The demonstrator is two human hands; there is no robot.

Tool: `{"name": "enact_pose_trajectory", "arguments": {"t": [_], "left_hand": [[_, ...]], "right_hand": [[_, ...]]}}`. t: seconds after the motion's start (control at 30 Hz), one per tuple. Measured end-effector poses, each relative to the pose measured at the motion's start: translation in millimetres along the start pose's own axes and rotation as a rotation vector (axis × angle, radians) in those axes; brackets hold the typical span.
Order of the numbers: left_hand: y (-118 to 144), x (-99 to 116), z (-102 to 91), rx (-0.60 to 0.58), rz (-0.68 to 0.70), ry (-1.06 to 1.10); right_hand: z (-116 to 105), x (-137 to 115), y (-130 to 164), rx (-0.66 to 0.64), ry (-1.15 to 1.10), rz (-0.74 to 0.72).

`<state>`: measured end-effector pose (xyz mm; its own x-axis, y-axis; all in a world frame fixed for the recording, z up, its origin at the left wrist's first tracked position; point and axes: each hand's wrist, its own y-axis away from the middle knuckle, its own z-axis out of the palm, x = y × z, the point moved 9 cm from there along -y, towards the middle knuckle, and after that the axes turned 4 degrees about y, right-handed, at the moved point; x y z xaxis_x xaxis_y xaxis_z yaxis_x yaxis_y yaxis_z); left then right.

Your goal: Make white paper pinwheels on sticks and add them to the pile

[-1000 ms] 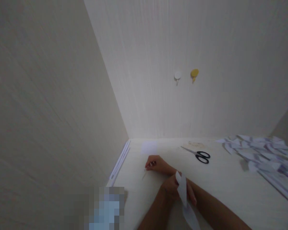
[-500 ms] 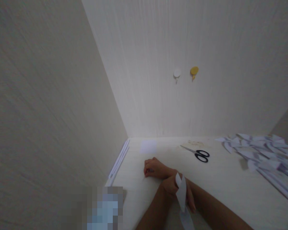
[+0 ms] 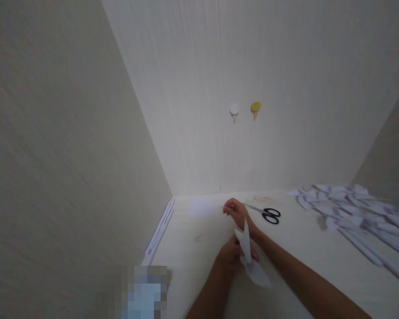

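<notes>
My left hand [image 3: 231,253] is closed around a folded white paper piece [image 3: 246,243]. The piece has pointed ends that flare out above and below the grip. Farther forward, my right hand [image 3: 236,212] is raised over the table beside the tip of the scissors [image 3: 270,215], its fingers curled together. Whether anything small is in those fingers is too blurred to see. The scissors have black handles and lie closed. A thin tan loop [image 3: 198,238], perhaps a rubber band, lies left of my hands.
More thin tan loops [image 3: 262,199] lie behind the scissors. At the right is a heap of folded white paper pieces [image 3: 346,204] with rolled paper sticks [image 3: 361,246]. Other white sticks [image 3: 160,230] line the left wall. A pale square [image 3: 200,207] lies near the back wall, which bears two hooks [image 3: 256,107].
My right hand has moved right and away from me, from near the thin loop to the scissors' tip. My forearms no longer cross. The held paper has turned slightly, and the view has shifted.
</notes>
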<state>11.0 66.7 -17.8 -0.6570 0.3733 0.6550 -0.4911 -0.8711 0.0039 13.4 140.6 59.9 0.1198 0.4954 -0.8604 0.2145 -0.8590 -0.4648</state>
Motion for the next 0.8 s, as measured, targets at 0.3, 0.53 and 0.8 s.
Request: {"name": "enact_pose_trajectory", "arguments": {"t": [0.3,0.53,0.8], "left_hand": [[-13,57,-22.7,0.486,0.333,-0.041],[-4,63,-41.2,0.673,0.374,-0.381],[-2,60,-21.4,0.714,0.282,-0.729]], "right_hand": [[-103,15,61,0.322,0.056,0.161],[-91,7,96,0.385,0.043,0.168],[-70,-2,90,0.22,-0.132,0.154]]}}
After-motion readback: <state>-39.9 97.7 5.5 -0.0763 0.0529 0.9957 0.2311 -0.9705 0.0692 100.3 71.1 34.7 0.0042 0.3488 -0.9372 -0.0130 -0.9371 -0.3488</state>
